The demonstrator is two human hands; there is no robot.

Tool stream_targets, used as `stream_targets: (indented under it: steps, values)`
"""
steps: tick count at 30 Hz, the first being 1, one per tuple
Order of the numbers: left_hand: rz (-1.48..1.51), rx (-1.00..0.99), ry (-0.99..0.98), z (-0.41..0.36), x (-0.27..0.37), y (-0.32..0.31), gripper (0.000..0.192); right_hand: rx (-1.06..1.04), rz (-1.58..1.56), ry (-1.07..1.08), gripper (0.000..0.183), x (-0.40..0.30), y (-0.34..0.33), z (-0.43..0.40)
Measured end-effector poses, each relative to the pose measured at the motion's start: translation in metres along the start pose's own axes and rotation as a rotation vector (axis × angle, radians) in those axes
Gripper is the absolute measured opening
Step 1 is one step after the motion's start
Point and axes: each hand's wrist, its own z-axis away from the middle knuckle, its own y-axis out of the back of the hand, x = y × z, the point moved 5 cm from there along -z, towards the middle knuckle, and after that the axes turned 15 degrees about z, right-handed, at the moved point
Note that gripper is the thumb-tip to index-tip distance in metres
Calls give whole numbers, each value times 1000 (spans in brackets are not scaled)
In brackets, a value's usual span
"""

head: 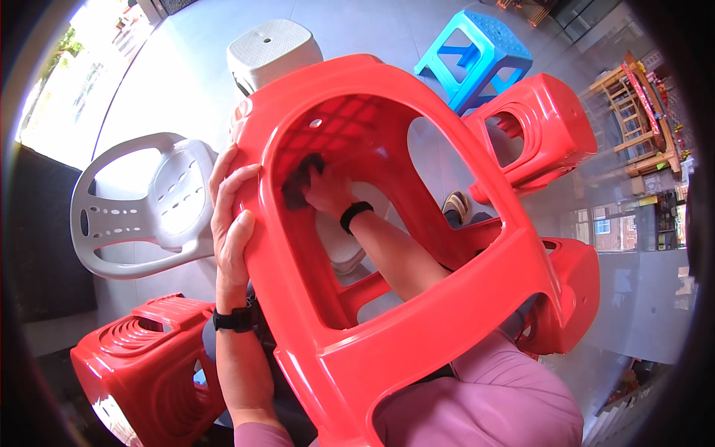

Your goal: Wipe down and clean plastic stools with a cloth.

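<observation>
A large red plastic stool (430, 329) lies tilted before me, its big arched side opening facing up. My left hand (232, 207) grips its outer left side, with the thumb and fingers spread along the edge. Inside the stool, my right hand (333, 191) presses a dark cloth or scrubbing pad (297, 184) against the inner left wall. Which of the two the dark thing is, I cannot tell. Ribbing shows on the underside of the seat (357, 120), around a small round hole. The stool's front rail hides part of my right forearm.
A grey plastic chair (179, 190) stands at left and a pale stool (271, 47) beyond. At upper right are a blue stool (475, 53) and a red stool (550, 125). More red stools flank me at lower left (145, 369) and right (578, 296). Wooden furniture (642, 123) stands farther right.
</observation>
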Motion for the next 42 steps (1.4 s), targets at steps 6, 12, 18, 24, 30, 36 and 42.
stream_targets:
  steps: [6, 12, 18, 24, 30, 36, 42]
  values:
    - [25, -1, 5, -4, -6, 10, 61, -63, 92, 224, 47, -4, -7, -1]
    - [44, -12, 31, -5, 2, 4, 60, 21, 137, 18, 64, 62, -12, 3]
    - [59, 8, 28, 1, -3, 16, 62, -13, 245, -35, 76, 79, 19, -22]
    - [45, -3, 11, -7, -7, 5, 65, -118, 164, 11, 58, 70, -14, -27]
    - [-42, 21, 21, 0, -1, 16, 66, 28, 119, 199, 48, -1, 5, 0]
    - [-2, -2, -5, -7, -4, 5, 66, 429, 90, 153, 53, -12, 14, 15]
    - [42, -3, -6, -7, -8, 10, 63, 231, 24, 327, 46, 18, 5, 7]
